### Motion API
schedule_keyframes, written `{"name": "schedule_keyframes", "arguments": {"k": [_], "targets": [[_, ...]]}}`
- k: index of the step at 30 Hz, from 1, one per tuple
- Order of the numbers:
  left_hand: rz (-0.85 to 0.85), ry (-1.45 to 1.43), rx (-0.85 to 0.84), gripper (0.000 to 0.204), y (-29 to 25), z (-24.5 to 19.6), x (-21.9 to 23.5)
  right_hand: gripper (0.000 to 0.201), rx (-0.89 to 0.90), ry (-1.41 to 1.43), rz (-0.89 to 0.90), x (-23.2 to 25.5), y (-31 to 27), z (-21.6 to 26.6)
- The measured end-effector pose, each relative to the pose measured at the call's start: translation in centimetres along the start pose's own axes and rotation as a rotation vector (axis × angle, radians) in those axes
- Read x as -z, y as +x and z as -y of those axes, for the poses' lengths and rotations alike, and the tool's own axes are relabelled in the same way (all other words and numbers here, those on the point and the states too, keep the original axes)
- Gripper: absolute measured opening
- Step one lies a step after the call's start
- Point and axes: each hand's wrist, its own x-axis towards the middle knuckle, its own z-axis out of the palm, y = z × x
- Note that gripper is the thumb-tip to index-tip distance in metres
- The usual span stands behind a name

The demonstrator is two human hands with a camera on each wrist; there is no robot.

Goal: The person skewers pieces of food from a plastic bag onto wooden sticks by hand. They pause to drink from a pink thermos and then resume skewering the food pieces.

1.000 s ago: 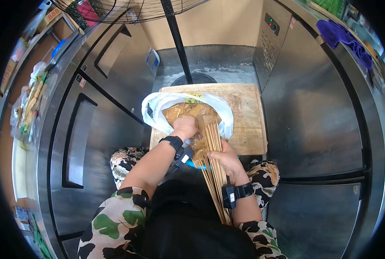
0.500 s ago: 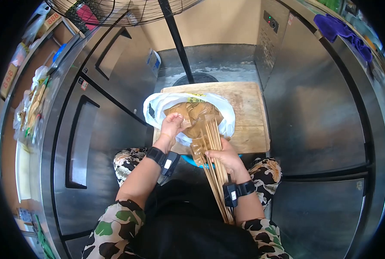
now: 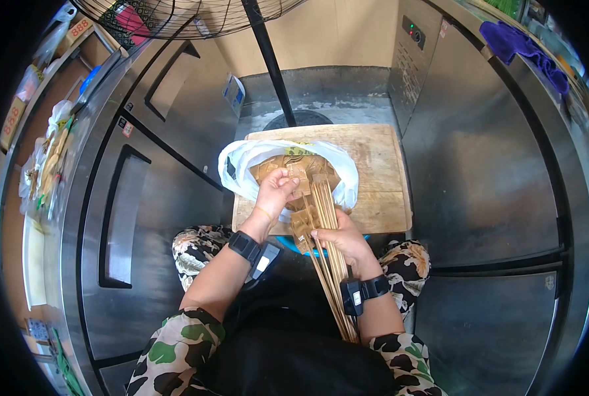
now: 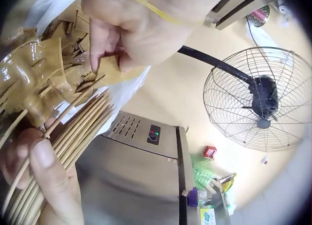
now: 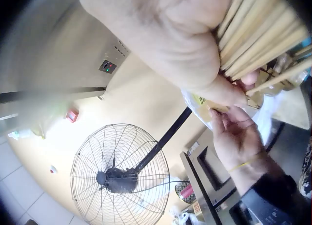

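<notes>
A white plastic bag (image 3: 242, 165) full of tan food pieces (image 3: 275, 166) lies on a wooden board (image 3: 374, 171). My left hand (image 3: 286, 181) pinches one tan piece (image 3: 300, 173) above the bag, close to the skewer tips. In the left wrist view the left hand (image 4: 109, 57) holds that piece (image 4: 109, 74) between thumb and fingers. My right hand (image 3: 326, 235) grips a bundle of bamboo skewers (image 3: 325, 208) that points toward the bag, with tan pieces threaded near the tips. The right wrist view shows the right hand (image 5: 229, 88) wrapped around the skewers (image 5: 258, 30).
The board rests over a blue basin (image 3: 294, 249) between my knees. Stainless steel fridge cabinets (image 3: 142, 198) stand at left and right (image 3: 486, 185). A standing fan's pole (image 3: 268, 59) rises behind the board. A purple cloth (image 3: 519, 49) lies on the right counter.
My left hand left the bag, drew back to the left, then came toward the skewer tips with a tan piece pinched. The right hand kept the skewers nearly still.
</notes>
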Motion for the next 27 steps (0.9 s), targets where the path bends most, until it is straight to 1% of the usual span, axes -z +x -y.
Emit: {"name": "schedule_keyframes", "arguments": {"k": [3,6,10,13,16,19,20,22,25,27], "targets": [[0.039,0.015,-0.014,0.010,-0.7,-0.3,0.0,0.039,-0.005,-0.015,0.007,0.2,0.1,0.0],[0.051,0.072,-0.059,0.010,-1.3,0.5,0.3,0.043,-0.004,-0.012,0.006,0.5,0.5,-0.6],[0.051,0.032,0.021,0.008,-3.2,0.6,-0.9,0.043,0.006,-0.030,-0.017,0.6,0.5,-0.8],[-0.011,0.018,-0.045,0.011,-3.1,1.0,-1.1,0.042,0.009,-0.024,-0.004,0.6,0.5,-0.8],[-0.133,0.203,-0.181,0.014,-2.3,1.6,-1.0,0.042,0.016,-0.028,-0.008,0.3,0.4,-0.7],[-0.161,0.215,-0.219,0.016,-1.0,2.5,-0.5,0.041,0.005,-0.049,0.003,0.3,0.3,-0.6],[-0.160,0.149,-0.155,0.016,-0.9,2.8,-0.3,0.042,0.006,-0.046,0.001,0.2,0.2,-0.5],[-0.159,0.016,-0.025,0.017,-2.3,0.6,-1.5,0.042,0.005,-0.040,-0.001,0.1,0.0,-0.4],[-0.082,0.000,0.070,0.017,-1.7,1.4,-0.6,0.043,0.001,-0.059,0.009,0.3,0.2,-0.6],[-0.076,-0.106,0.208,0.016,-1.8,1.3,-0.4,0.041,0.018,-0.050,-0.006,0.2,0.2,-0.6]]}}
